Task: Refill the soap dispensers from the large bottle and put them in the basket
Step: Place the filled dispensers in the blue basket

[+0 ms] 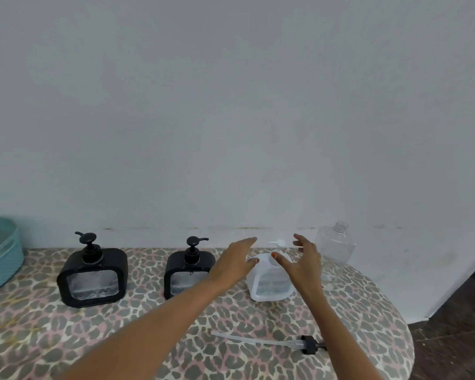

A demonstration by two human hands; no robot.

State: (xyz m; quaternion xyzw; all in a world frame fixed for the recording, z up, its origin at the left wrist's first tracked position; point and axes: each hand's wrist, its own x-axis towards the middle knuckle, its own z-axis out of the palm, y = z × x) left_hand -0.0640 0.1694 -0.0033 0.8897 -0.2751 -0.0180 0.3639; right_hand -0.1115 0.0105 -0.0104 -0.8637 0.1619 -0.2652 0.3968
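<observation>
1. We see a white square plastic soap dispenser (269, 286) standing upright on the leopard-print tablecloth (121, 338), right of centre and towards the far edge by the pale wall (231, 105). A clear window in its front shows pale liquid inside, and a white pump sits on its top.
2. Our left hand (235, 260) hangs just left of this dispenser's shoulder, fingers straight and loosely spread, thumb tip close to the white body. We cannot tell whether it touches.
3. Our right hand (306, 260) hangs just right of the pump, fingers fanned wide and the thumb reaching in towards the pump's neck. It grips nothing that we can see.
4. So the white dispenser stands between the two spread hands, its lower body nearer to us than both.
5. To the left stand a first black square soap dispenser (92, 278) and a second black square soap dispenser (187, 272). Both are upright with black pumps on and clear front windows, the second just beside our left wrist.
6. A clear plastic bottle (336, 244) with an uncapped threaded neck stands at the far right against the wall, behind our right hand.
7. A loose black pump head with a long clear tube (307, 344) lies flat on the cloth, near us on the right.
8. A teal woven plastic basket (3, 253) sits at the left edge, well apart from both hands.
</observation>
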